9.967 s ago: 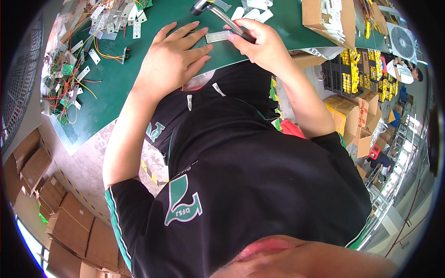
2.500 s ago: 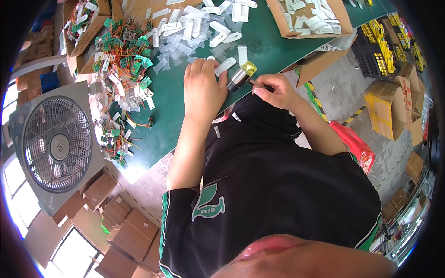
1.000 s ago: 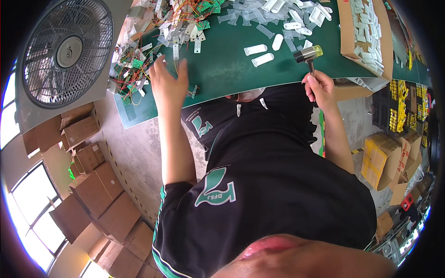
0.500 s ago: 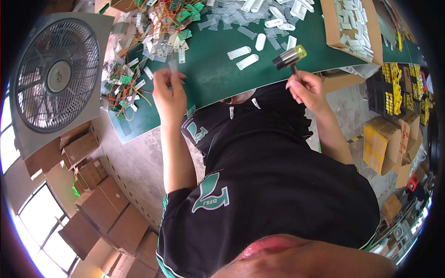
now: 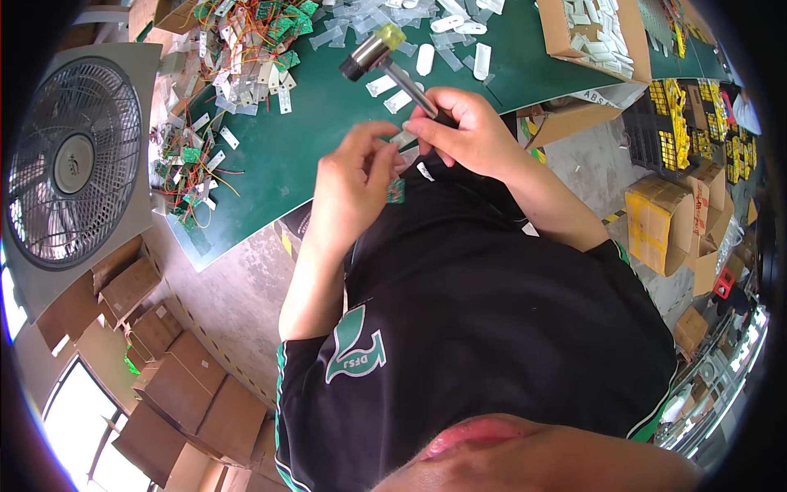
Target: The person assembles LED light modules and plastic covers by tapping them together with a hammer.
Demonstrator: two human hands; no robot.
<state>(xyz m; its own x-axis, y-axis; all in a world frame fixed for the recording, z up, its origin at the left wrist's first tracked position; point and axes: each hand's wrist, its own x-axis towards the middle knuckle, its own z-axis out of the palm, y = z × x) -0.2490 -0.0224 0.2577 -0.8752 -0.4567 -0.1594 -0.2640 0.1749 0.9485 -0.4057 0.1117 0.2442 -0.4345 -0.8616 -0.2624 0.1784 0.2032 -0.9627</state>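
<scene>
My right hand (image 5: 469, 131) is closed round the handle of a small mallet (image 5: 395, 72) with one yellow face and one black face. Its head points up and to the left, over the table. Close beside it, my left hand (image 5: 357, 176) pinches a small translucent plastic piece (image 5: 402, 139). The fingertips of both hands nearly meet at this piece, above the table's front edge; whether the right fingers grip it too is unclear. Just beyond, white oval plastic housings (image 5: 425, 60) lie on the green table (image 5: 320, 139), partly hidden by the mallet.
Circuit boards with red and yellow wires (image 5: 193, 156) are heaped at the table's left. Clear plastic pieces (image 5: 361, 23) lie at the back. An open cardboard box (image 5: 564, 33) of white parts stands back right. A large fan (image 5: 78, 164) is at far left.
My hands have come together in front of me. The mallet has moved left, its head now over the table's middle. My left hand has drawn right and away from the wired boards.
</scene>
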